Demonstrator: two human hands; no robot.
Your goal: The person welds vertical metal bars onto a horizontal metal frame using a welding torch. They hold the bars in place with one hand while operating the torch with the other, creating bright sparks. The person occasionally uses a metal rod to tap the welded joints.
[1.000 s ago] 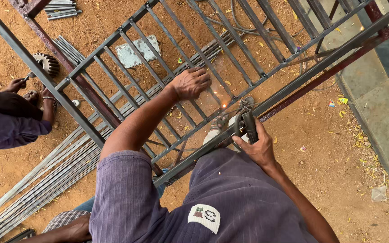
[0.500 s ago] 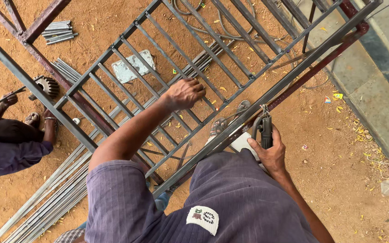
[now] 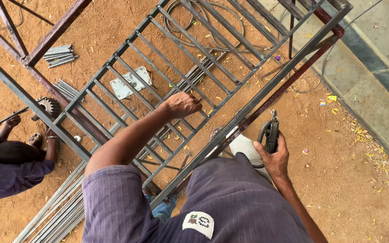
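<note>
My right hand (image 3: 273,155) sits at about four o'clock from the middle of my view, just past my purple shirt, and its grip is clamped around the black handle of a welding electrode holder (image 3: 272,132) that points up and away from me, its metal clamp at the far tip, just beside the near rail of the gate but, as far as I can tell, not touching it. A dark cable curves off the handle toward my body.

My left hand (image 3: 182,104) is farther out, near the centre, at the end of my bare forearm. Its grip is closed in a fist on one of the thin bars of the grey steel gate frame (image 3: 194,67) (how many bars the fingers wrap I cannot tell). The frame lies tilted across the view from seven o'clock up to one o'clock, its bars running crosswise between two long rails.

Under the frame is red-brown dirt ground (image 3: 338,148). At nine o'clock another person (image 3: 10,157) in a purple garment crouches by the frame's end, one hand holding a thin rod. Beyond them, at ten o'clock, lies a toothed gear wheel (image 3: 49,107). A flat grey plate (image 3: 130,82) lies under the bars at eleven o'clock, and a bundle of short steel pieces (image 3: 59,55) lies farther off.
</note>
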